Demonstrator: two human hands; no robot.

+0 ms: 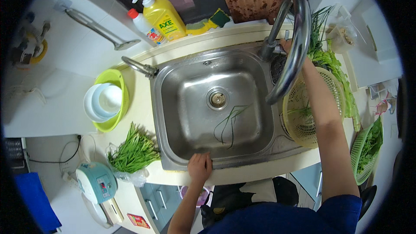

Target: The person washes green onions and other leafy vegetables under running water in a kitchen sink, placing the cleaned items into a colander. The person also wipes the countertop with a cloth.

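My left hand (pixel 200 166) rests on the front rim of the stainless steel sink (pixel 182 104), its fingers curled together and holding nothing visible. At the back right, my right hand (pixel 285 45) reaches beside the base of the chrome faucet (pixel 268 46). The curved spout partly covers that hand, so its grip is hidden. A few green chive-like stalks (pixel 232 120) lie on the sink floor near the drain strainer (pixel 218 99). Beneath my right forearm stands a yellow plastic colander (pixel 325 74) with some green strands inside.
Bunched green stalks (pixel 135 151) lie left of the sink, near a rice cooker (pixel 97 182). A green basin (pixel 121 110) holds white bowls (pixel 110 99). Dish soap (pixel 165 19) and sponges (pixel 208 23) line the back ledge. Leafy greens (pixel 344 84) and a green basket (pixel 354 159) sit right.
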